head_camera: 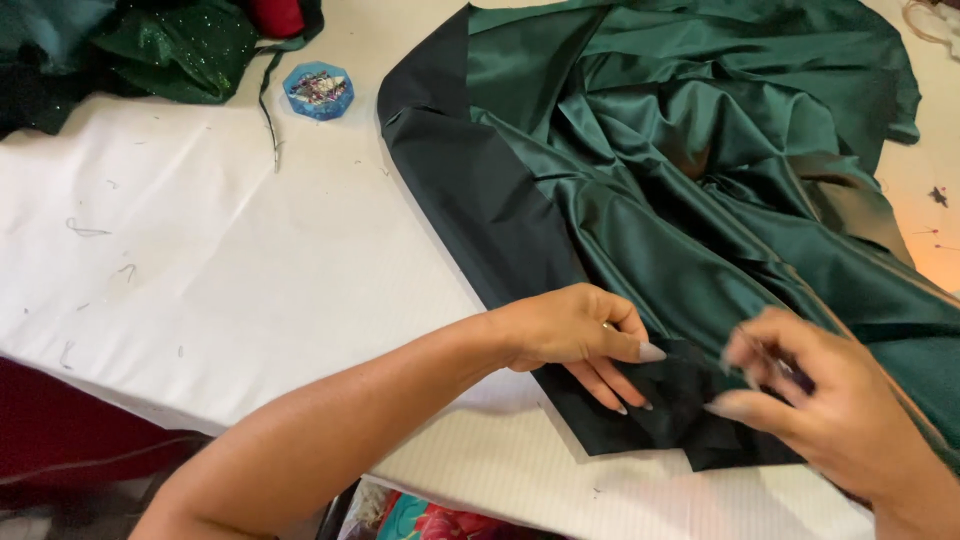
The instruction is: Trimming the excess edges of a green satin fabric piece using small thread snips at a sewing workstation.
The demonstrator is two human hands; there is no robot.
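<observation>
1. Head view: left hand (575,330) pinches the dark hem of the green satin cloth (700,180) at 5 o'clock on the white table (250,260); hold it flat.
2. Right hand (810,395), blurred, fingers closed narrowly at the same hem; whether it holds anything cannot be told; blue pin box (318,90) at 11 o'clock.

Shiny dark green satin cloth (700,170) — rumpled in folds, matte darker border along its left edge — lies on white table, seemingly doubled over.

Your cloth (700,180) lies on the table (250,260) toward its right edge; the pin box (318,90) sits left of it, near the far edge.
</observation>
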